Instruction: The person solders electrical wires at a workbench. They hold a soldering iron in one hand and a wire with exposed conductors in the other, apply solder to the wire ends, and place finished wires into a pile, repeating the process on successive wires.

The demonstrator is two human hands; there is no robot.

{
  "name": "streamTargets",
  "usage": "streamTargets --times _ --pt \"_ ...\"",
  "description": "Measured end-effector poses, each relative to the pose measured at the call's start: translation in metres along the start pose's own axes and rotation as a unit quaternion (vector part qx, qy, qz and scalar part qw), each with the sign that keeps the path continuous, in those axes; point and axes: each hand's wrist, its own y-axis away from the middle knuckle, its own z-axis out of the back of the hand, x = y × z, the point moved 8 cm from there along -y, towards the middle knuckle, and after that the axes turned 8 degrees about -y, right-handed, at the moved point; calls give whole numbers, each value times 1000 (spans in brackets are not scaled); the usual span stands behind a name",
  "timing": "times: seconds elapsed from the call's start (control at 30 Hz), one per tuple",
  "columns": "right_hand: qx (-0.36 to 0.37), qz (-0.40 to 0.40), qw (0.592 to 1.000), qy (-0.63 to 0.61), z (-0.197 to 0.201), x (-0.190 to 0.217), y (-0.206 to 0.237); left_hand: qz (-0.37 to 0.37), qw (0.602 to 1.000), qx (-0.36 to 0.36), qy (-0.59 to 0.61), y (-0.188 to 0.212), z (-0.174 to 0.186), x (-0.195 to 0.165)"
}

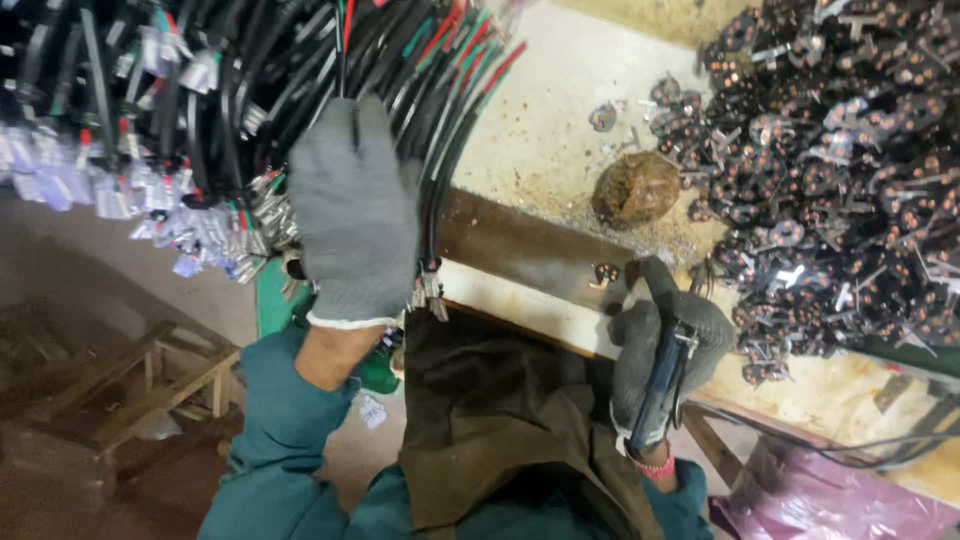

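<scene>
We take the brown round lump (636,187) on the bench (540,130) as our landmark. Well to its left hangs the bundle of cables (300,70), black sheaths with red and green cores, its long axis slanting from upper right down to lower left, where the metal-tipped ends (215,235) fan out. Our left hand (355,215), in a grey glove, lies flat and spread against the bundle's underside, fingers pointing up along the cables, touching them; this is the hand at the bundle, while the other sits far off it. Our right hand (670,335), also gloved, is just below and slightly right of the lump, fist closed round the blue handles of a pair of pliers (662,385), the handles running down toward the wrist; the tool's nose is hidden, so we cannot tell what it bites. To the lump's right, a heap of small plug parts (840,170) with copper pins covers the bench. A wooden stool (150,385) stands on the floor far left and below.
</scene>
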Motion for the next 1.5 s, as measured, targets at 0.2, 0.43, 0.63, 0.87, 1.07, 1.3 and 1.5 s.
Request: streamTargets --times 0.2,0.43,0.63,0.87,1.07,1.3,1.5 --pt "2 34 997 66 -4 9 1 16 990 84 -116 -9 -15 29" --pt "46 72 986 143 -13 10 5 -24 1000 -5 -1 16 23 46" --pt "-5 39 999 27 -13 -6 21 -84 948 43 305 20 31 -52" --pt "-148 -32 988 24 13 -41 48 -47 686 472 552 66 -45 -87" --pt "-35 -89 990 -100 -3 -47 52 -33 637 452 623 111 -70 -70" --pt "-152 -127 944 -262 14 -50 43 86 634 493 590 110 -72 -69" --pt "61 -289 955 18 -3 -77 76 -63 692 468 546 114 -59 -84"
